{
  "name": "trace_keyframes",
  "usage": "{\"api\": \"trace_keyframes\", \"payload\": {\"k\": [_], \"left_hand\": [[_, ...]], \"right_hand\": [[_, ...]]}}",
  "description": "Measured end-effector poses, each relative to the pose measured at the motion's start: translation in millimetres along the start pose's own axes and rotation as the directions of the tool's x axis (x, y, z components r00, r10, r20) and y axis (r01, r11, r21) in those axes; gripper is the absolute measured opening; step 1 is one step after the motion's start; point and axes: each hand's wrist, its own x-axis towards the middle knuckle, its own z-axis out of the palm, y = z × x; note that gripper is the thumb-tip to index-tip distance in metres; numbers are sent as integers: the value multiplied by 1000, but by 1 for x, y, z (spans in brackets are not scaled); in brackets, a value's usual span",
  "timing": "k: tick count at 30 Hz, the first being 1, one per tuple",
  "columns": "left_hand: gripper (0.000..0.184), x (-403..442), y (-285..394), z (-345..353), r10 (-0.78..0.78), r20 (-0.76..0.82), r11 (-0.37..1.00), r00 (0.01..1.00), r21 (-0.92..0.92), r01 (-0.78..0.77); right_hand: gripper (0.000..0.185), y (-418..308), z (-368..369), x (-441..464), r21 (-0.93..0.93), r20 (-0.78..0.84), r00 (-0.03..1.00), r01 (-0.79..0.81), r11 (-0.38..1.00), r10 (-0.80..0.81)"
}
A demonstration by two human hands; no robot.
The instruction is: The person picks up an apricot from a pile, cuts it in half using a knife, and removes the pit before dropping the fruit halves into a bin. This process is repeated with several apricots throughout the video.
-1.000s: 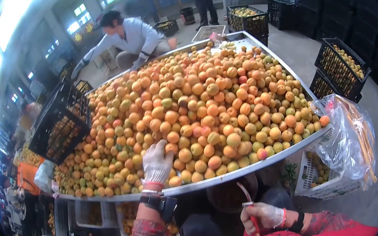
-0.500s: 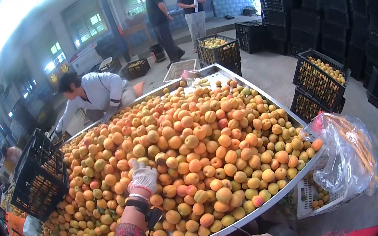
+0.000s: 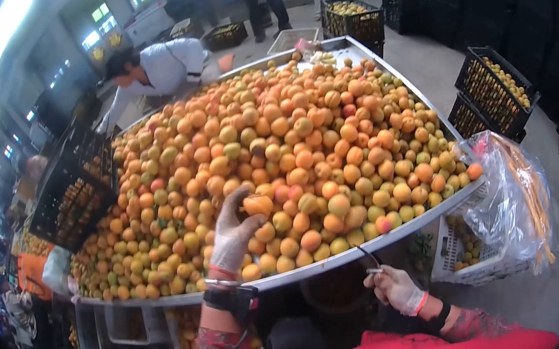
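Note:
A metal-edged table (image 3: 346,260) bears a large heap of orange and yellow-green apricots (image 3: 275,140). Over the near part of the heap, my gloved left hand (image 3: 231,233) has thumb and fingers curved round an orange apricot (image 3: 257,205), which shows on the hand's right side. Below the table's front edge, my gloved right hand (image 3: 397,288) is closed on a small tool with a thin, dark curved blade (image 3: 369,257). Its handle is mostly hidden by the fingers.
A black crate of fruit (image 3: 76,192) tilts at the table's left edge. Beyond it a person in a light shirt (image 3: 172,65) bends over. A clear plastic bag (image 3: 505,195) hangs at the right corner above a white crate (image 3: 476,272). More fruit crates (image 3: 496,92) stand right.
The view has tipped down again. My left hand has come back toward the near edge and now holds an apricot. My right hand has risen in view with the tool. The co-worker leans lower.

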Motion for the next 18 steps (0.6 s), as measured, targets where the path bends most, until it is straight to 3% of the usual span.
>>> {"api": "trace_keyframes", "payload": {"k": [4,6,7,10,13,16,18], "left_hand": [[67,-79,-16,32,-52,47,867,998,-494,69],[69,-115,-11,47,-50,70,797,996,-599,82],[69,-132,-13,51,-57,77,791,995,-605,92],[79,-173,-10,59,-76,88,815,993,-568,113],[82,-204,5,66,-74,92,850,993,-515,111],[85,-225,6,69,-53,123,860,991,-499,108],[89,-237,7,75,-67,150,841,986,-523,137]], "right_hand": [[16,-8,23,-17,12,90,986,138,990,-138],[16,-21,35,-30,-1,178,964,202,979,-199],[16,-22,39,-35,22,211,948,239,971,-238],[14,-22,52,-51,-149,249,911,372,916,-329],[14,-12,59,-63,-244,278,916,358,901,-289],[15,-13,67,-78,-310,365,839,518,797,-403],[17,-8,69,-84,-312,384,838,513,800,-388]]}}
